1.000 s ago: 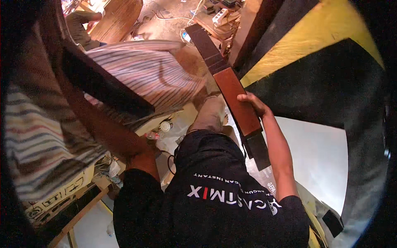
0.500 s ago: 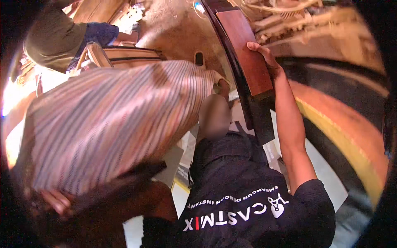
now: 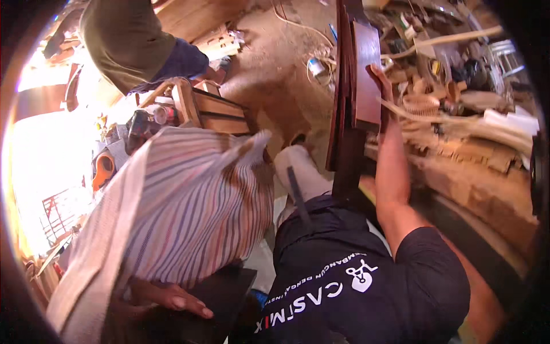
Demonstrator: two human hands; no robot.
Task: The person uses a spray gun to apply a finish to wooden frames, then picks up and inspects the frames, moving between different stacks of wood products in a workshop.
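At the right, my right hand (image 3: 385, 87) grips the edge of a reddish-brown wooden board (image 3: 365, 69). Darker long boards (image 3: 342, 114) stand tilted close along its left side. At the lower left, my left hand (image 3: 175, 299) shows at the bottom edge of a large striped woven cloth (image 3: 197, 200) and appears to hold it; part of this grip is hidden. The cloth billows out in front of me. Beneath the left fingers is a flat dark panel (image 3: 223, 307).
Another person (image 3: 123, 46) in an olive top bends at the far left, beside a wooden frame (image 3: 215, 109). An orange-handled tool (image 3: 103, 169) lies left of the cloth. Wood scraps and a woven basket (image 3: 421, 104) clutter the right. A small tin (image 3: 315, 67) stands on the floor.
The view has swung, and things sit differently in it. The striped cloth has bunched and lifted, with my left hand shifted right beside it. My right hand still grips the board, which stands more upright.
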